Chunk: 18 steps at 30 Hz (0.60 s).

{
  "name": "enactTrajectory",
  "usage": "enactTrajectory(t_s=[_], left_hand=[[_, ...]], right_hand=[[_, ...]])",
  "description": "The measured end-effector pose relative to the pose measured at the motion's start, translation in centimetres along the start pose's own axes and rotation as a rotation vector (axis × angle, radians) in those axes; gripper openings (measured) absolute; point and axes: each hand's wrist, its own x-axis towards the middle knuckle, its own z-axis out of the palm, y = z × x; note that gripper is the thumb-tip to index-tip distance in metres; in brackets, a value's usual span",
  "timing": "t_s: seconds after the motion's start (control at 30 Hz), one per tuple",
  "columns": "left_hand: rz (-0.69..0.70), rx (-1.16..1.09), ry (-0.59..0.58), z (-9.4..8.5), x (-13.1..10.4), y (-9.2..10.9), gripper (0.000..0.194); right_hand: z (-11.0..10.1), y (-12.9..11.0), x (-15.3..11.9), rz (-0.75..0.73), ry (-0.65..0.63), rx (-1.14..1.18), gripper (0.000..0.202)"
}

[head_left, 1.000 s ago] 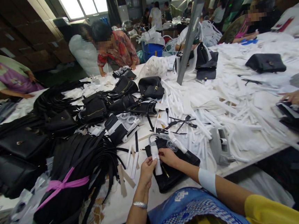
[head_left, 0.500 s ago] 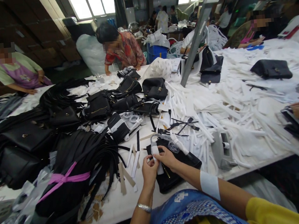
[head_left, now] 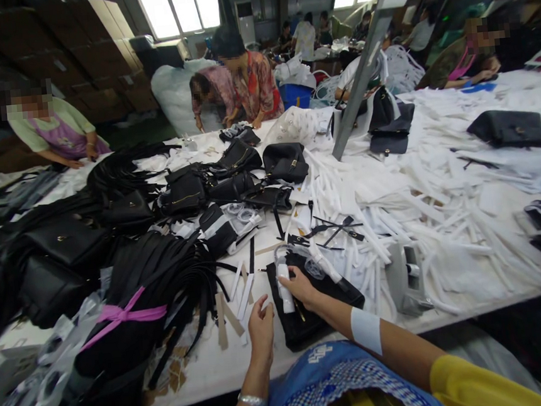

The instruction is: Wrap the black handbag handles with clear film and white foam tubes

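Note:
A black bag lies flat on the white table in front of me, with clear tubing and white wrapping over its top. My right hand is on the bag, its fingers closed on a white wrapped strip at the bag's left part. Just left of the bag, my left hand is raised over the table with thumb and index finger apart and nothing in it. A gold zipper pull shows on the bag below my right hand.
A grey tape dispenser stands right of the bag. Black straps tied with a pink ribbon lie at the left. Several black bags and white strips cover the table. A slanted metal post rises behind. Several people are around the table.
My left hand has let go of the white wrapped strip and moved left and down, off the bag. My right hand stays on the strip. Across the table, another person has come into view.

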Motion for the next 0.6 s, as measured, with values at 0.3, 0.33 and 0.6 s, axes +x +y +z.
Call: enactTrajectory(t_s=[0.3, 0.33, 0.6], left_hand=[[-0.302, -0.081, -0.015, -0.2, -1.9, -0.5, 0.044], [-0.339, -0.094, -0.044, 0.1, -2.1, -0.5, 0.045], [-0.251, -0.123, -0.083, 3.3, -2.1, -1.8, 0.039]], right_hand=[[-12.2, -1.2, -4.9, -0.493, 0.089, -0.501, 0.034], [-13.7, -0.6, -5.2, -0.473, 0.162, -0.551, 0.038], [-16.2, 2.5, -4.8, -0.085, 0.091, -0.485, 0.055]])
